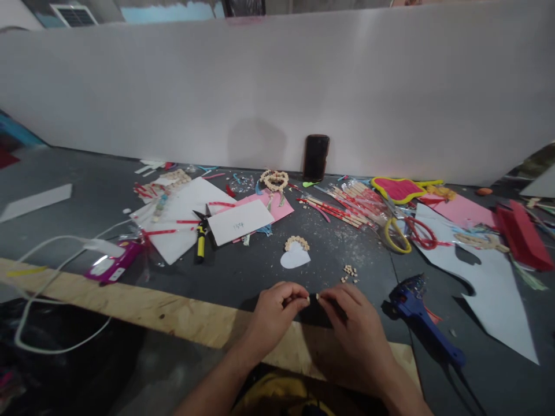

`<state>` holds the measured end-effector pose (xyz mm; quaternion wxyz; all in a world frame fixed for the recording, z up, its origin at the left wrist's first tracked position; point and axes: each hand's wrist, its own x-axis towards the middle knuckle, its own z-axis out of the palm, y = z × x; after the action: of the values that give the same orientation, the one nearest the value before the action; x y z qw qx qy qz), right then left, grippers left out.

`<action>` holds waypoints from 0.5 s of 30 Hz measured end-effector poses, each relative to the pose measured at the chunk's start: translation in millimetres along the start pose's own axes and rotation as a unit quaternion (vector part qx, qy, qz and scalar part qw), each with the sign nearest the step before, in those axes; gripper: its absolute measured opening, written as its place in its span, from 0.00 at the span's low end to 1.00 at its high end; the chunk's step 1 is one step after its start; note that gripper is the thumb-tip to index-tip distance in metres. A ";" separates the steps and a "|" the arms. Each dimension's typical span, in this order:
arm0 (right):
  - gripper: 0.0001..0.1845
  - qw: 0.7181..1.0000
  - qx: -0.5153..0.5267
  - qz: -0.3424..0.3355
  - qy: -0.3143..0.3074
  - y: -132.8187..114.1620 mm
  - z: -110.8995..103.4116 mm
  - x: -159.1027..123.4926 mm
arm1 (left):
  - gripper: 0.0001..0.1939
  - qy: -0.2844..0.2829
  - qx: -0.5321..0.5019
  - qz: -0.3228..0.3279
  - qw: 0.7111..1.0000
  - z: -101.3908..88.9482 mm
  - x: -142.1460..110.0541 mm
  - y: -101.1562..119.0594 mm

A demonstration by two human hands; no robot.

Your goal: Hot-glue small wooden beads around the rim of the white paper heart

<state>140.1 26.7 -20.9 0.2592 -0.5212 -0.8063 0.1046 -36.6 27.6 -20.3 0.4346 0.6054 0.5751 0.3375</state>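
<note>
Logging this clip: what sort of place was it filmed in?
Probably a craft workspace: a blue glue gun, yellow-and-red-handled scissors and a white paper heart edged with small pieces lie on a dark tabletop.

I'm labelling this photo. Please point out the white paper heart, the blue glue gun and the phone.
White paper heart (295,257): head view, on its bare face.
Blue glue gun (427,325): head view, on its handle.
Phone (316,157): head view, on its dark face.
</note>
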 end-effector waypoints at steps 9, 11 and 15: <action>0.06 0.997 0.001 -0.056 0.053 -11.7 -19.2 -7.8 | 0.05 -0.026 0.024 0.048 0.998 3.0 -4.2 13.4; 0.06 0.997 0.000 -0.061 0.052 -11.1 -20.0 -8.8 | 0.05 -0.029 0.033 0.053 0.998 3.2 -5.0 15.8; 0.07 0.997 -0.012 -0.061 0.051 -10.2 -20.6 -11.7 | 0.05 -0.030 0.045 0.059 0.997 4.2 -6.1 19.0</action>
<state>146.7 9.7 -2.7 0.2996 -0.4789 -0.8235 0.0527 -25.9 21.8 -3.9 0.4029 0.6669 0.5403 0.3178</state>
